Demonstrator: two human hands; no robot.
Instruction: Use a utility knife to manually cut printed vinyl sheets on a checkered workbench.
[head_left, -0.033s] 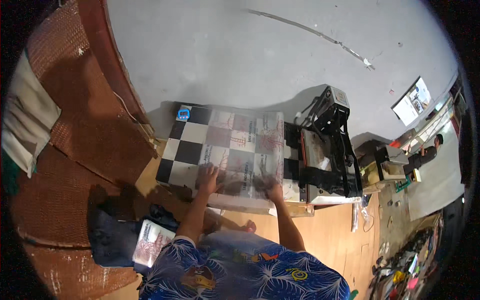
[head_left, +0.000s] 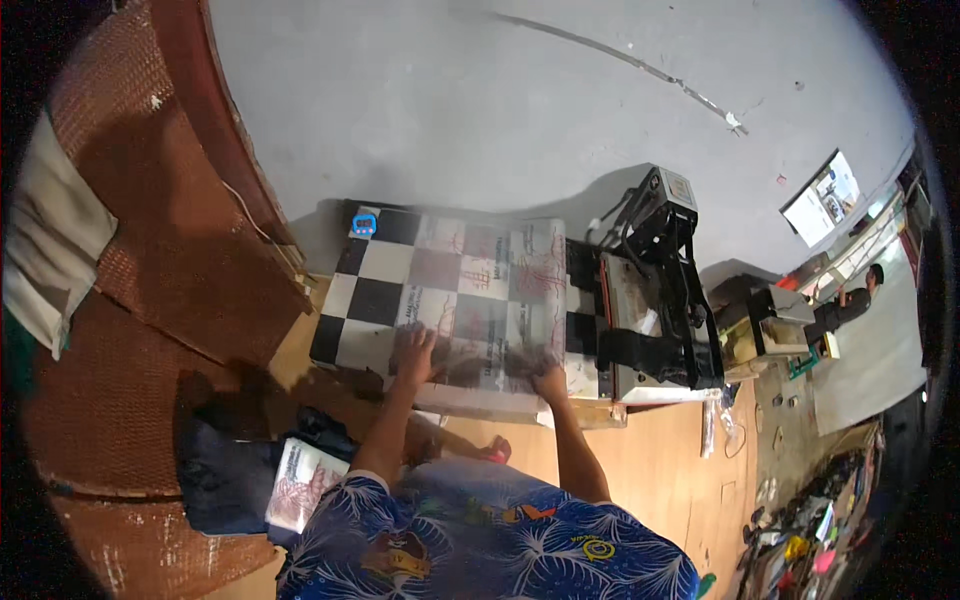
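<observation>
A see-through plastic sheet (head_left: 490, 270) with red line drawings and dark lettering lies over a black-and-white checkered table (head_left: 345, 300). Both my hands are at its near edge. My left hand (head_left: 416, 352) rests on the sheet's near left part, its fingers stretched out and pointing away from me. At the near right part is my right hand (head_left: 546, 380), touching the sheet; its fingertips are blurred and dark, so their grip is unclear. A small blue timer (head_left: 364, 225) sits at the table's far left corner.
A black heat press (head_left: 660, 290) stands at the table's right end, against the grey wall. Dark cloth (head_left: 225, 480) and a printed white packet (head_left: 303, 485) lie at lower left. Far right, another person (head_left: 850, 305) is beside equipment; a cluttered heap (head_left: 810, 530) lies below.
The view has shifted very slightly. My hands stay at the sheet's near edge. Below the table, a bare leg and foot show more than before.
</observation>
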